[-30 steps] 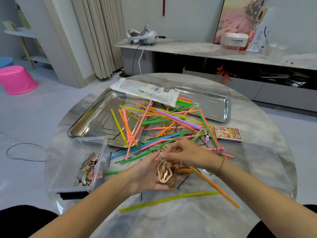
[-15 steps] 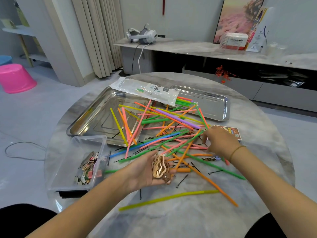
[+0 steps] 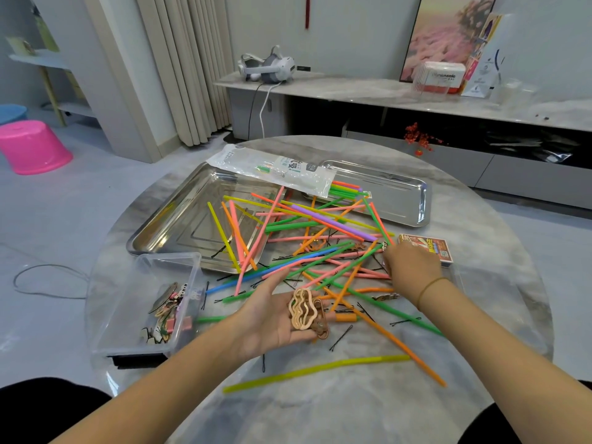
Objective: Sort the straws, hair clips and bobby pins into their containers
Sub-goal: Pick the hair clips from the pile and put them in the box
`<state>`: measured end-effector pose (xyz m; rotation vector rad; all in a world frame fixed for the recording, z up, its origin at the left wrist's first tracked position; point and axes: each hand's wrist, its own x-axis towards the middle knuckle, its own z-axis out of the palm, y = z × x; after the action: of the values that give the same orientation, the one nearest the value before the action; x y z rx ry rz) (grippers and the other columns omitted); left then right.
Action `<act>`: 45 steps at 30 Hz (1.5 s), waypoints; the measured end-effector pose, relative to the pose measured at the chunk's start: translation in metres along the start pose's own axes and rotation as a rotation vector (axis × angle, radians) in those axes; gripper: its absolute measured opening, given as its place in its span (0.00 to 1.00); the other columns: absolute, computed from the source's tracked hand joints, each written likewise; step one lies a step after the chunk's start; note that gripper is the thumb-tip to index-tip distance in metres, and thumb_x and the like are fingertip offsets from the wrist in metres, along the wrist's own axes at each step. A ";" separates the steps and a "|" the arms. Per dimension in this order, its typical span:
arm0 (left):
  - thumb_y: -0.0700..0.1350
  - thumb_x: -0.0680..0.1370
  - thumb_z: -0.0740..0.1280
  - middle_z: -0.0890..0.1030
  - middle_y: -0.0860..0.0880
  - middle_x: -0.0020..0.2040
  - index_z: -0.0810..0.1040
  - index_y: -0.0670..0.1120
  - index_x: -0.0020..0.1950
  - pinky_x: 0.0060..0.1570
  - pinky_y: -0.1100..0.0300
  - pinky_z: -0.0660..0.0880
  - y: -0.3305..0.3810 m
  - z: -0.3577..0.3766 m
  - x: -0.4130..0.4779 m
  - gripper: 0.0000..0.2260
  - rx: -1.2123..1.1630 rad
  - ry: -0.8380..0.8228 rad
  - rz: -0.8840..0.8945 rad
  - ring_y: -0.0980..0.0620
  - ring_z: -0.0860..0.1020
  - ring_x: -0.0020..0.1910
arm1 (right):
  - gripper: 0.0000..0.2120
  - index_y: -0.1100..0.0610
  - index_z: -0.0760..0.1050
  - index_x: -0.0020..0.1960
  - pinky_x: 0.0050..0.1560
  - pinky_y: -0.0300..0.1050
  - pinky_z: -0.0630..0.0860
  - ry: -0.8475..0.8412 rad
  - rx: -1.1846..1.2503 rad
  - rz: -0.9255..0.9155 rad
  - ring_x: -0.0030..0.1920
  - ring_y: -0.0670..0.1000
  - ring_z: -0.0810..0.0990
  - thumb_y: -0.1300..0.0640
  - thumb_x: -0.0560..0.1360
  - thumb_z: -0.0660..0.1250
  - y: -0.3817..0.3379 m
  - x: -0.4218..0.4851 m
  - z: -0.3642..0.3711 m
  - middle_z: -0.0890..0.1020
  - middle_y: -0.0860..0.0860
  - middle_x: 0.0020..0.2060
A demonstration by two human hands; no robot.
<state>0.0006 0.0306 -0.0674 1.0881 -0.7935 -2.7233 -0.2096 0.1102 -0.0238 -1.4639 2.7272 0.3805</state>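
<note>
Many coloured straws [image 3: 314, 219] lie crossed in a pile across the middle of the round marble table [image 3: 320, 411]. Black bobby pins [image 3: 341, 338] are scattered among and under them. My left hand [image 3: 266, 322] is palm up over the table's front, and several rose-gold wavy hair clips [image 3: 301, 309] rest on its relaxed fingers. My right hand [image 3: 413, 267] reaches down into the right side of the pile, beside a small card box [image 3: 426, 248]; its fingertips are hidden. Another hair clip [image 3: 386, 296] lies on the table below it.
A clear plastic box [image 3: 166, 261] at the front left holds several clips. Behind it lie a large steel tray [image 3: 179, 213] and a smaller steel tray [image 3: 400, 200]. A plastic straw bag [image 3: 272, 168] lies across both trays. A yellow-green straw [image 3: 317, 370] lies near the front edge.
My right hand left my left palm and moved right to the pile's edge by the card box. My left hand stays palm up with the clips on it.
</note>
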 end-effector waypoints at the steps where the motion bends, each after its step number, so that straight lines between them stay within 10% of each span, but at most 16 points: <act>1: 0.61 0.77 0.57 0.76 0.36 0.63 0.72 0.38 0.63 0.66 0.43 0.66 0.000 0.002 0.000 0.28 -0.019 -0.004 0.008 0.37 0.75 0.62 | 0.14 0.56 0.73 0.59 0.52 0.48 0.73 0.033 0.022 -0.012 0.57 0.58 0.77 0.66 0.77 0.59 0.000 0.000 -0.001 0.75 0.56 0.58; 8: 0.60 0.77 0.58 0.76 0.36 0.62 0.71 0.38 0.64 0.63 0.42 0.70 -0.001 0.016 0.008 0.28 -0.058 -0.019 0.017 0.37 0.75 0.62 | 0.03 0.54 0.80 0.45 0.40 0.41 0.71 0.191 0.687 -0.199 0.40 0.49 0.78 0.61 0.73 0.70 -0.008 0.000 -0.006 0.79 0.48 0.38; 13: 0.61 0.77 0.57 0.77 0.38 0.61 0.73 0.40 0.66 0.66 0.41 0.66 -0.005 0.016 0.006 0.28 -0.052 -0.037 0.020 0.38 0.74 0.62 | 0.05 0.61 0.81 0.48 0.28 0.29 0.67 -0.233 1.169 -0.440 0.27 0.37 0.75 0.62 0.72 0.71 -0.025 -0.015 -0.018 0.79 0.47 0.29; 18: 0.60 0.76 0.60 0.76 0.41 0.58 0.73 0.42 0.68 0.66 0.42 0.67 -0.002 0.013 0.006 0.28 -0.045 -0.026 0.033 0.38 0.74 0.62 | 0.08 0.59 0.81 0.45 0.44 0.48 0.79 -0.286 1.197 -0.504 0.40 0.54 0.84 0.60 0.67 0.76 -0.046 -0.018 0.001 0.85 0.60 0.37; 24: 0.55 0.77 0.61 0.79 0.38 0.50 0.76 0.37 0.56 0.42 0.52 0.80 0.000 0.014 0.002 0.21 -0.136 0.015 0.036 0.42 0.80 0.45 | 0.05 0.57 0.81 0.46 0.40 0.27 0.72 0.001 1.087 -0.396 0.39 0.40 0.79 0.65 0.72 0.70 -0.045 -0.008 0.010 0.82 0.48 0.38; 32: 0.52 0.79 0.58 0.79 0.37 0.47 0.74 0.39 0.53 0.31 0.52 0.80 0.005 0.006 -0.002 0.16 -0.120 0.104 0.103 0.41 0.83 0.37 | 0.09 0.53 0.76 0.48 0.44 0.45 0.73 -0.076 0.537 -0.296 0.49 0.54 0.78 0.52 0.71 0.71 -0.046 -0.012 0.028 0.79 0.53 0.48; 37: 0.52 0.78 0.59 0.81 0.38 0.51 0.73 0.39 0.61 0.48 0.44 0.79 0.004 0.003 -0.003 0.19 -0.123 0.084 0.105 0.40 0.82 0.48 | 0.08 0.53 0.73 0.46 0.43 0.46 0.72 -0.046 0.558 -0.255 0.48 0.56 0.78 0.51 0.73 0.70 -0.054 -0.009 0.039 0.78 0.56 0.50; 45: 0.52 0.78 0.59 0.82 0.38 0.48 0.75 0.38 0.56 0.43 0.47 0.80 0.004 0.004 -0.001 0.18 -0.094 0.099 0.112 0.42 0.83 0.45 | 0.03 0.60 0.79 0.38 0.37 0.37 0.76 -0.223 0.957 -0.216 0.34 0.47 0.78 0.64 0.70 0.67 -0.042 -0.004 0.015 0.83 0.58 0.38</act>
<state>-0.0016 0.0289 -0.0625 1.1133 -0.6829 -2.5651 -0.1738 0.0946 -0.0463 -1.2638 2.0188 -0.6409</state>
